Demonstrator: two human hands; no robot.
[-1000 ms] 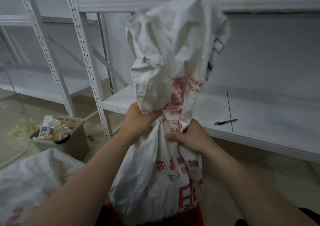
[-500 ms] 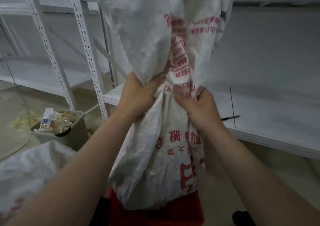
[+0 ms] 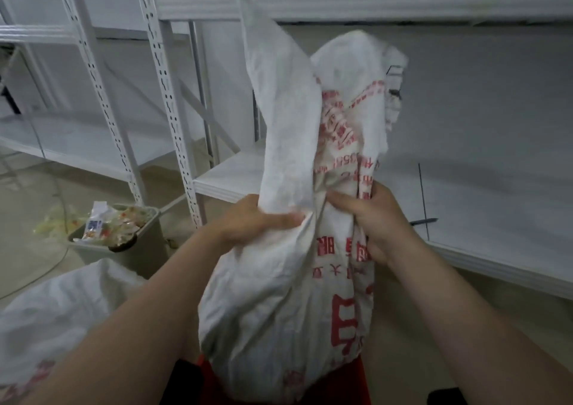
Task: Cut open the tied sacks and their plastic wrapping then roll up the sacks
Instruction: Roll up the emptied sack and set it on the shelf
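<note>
Gripping woven sack (image 3: 279, 296) at its waist, upright over red crate (image 3: 356, 383) — with left hand (image 3: 257, 218) and right hand (image 3: 375, 218), both clenched on bunched fabric. Squeeze slack out evenly, then roll tight.

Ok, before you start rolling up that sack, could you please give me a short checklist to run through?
1. Left hand grips the sack at its gathered middle: ok.
2. Right hand grips the printed side, fingers curled into the cloth: ok.
3. Top of the sack loose, no tie showing: ok.
4. Sack emptied: cannot tell, the inside is hidden.
5. Slim dark tool out of both hands, lying on the shelf: ok.
6. Flat room to roll: not ok, the sack stands upright over the red crate.
</note>
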